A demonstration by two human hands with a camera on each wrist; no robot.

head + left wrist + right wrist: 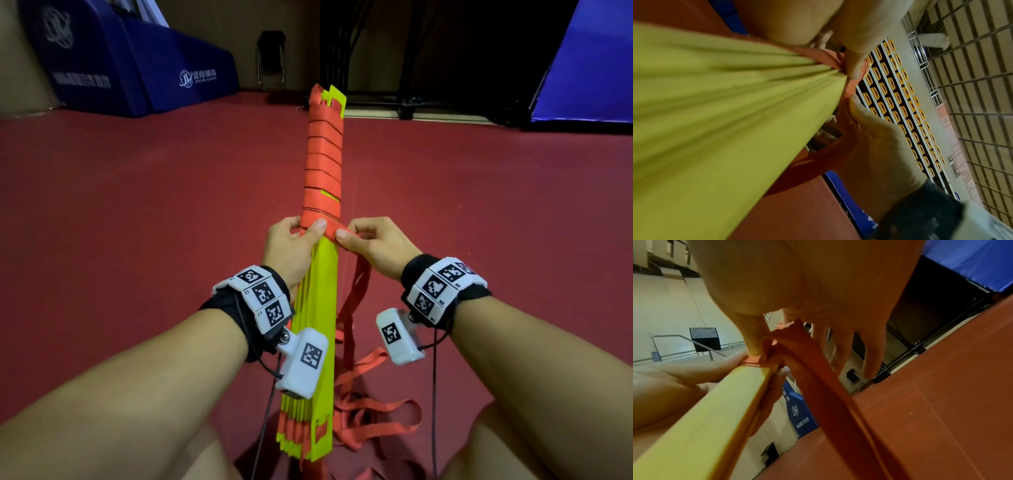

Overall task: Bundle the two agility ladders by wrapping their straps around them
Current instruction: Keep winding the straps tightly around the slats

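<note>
We hold the stack of yellow ladder rungs (317, 294) out in front of us above the red floor (137, 222), its far half wound in orange strap (323, 164). Our left hand (291, 243) grips the stack, thumb pressing the last wrap. Our right hand (375, 245) pinches the strap just beside that thumb. The loose strap (376, 421) hangs down and piles on the floor.

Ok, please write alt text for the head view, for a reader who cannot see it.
Two hands, left hand and right hand, wrap an orange strap around a bundle of yellow ladder rungs. The far half is wrapped; loose strap lies on the red floor.
</note>
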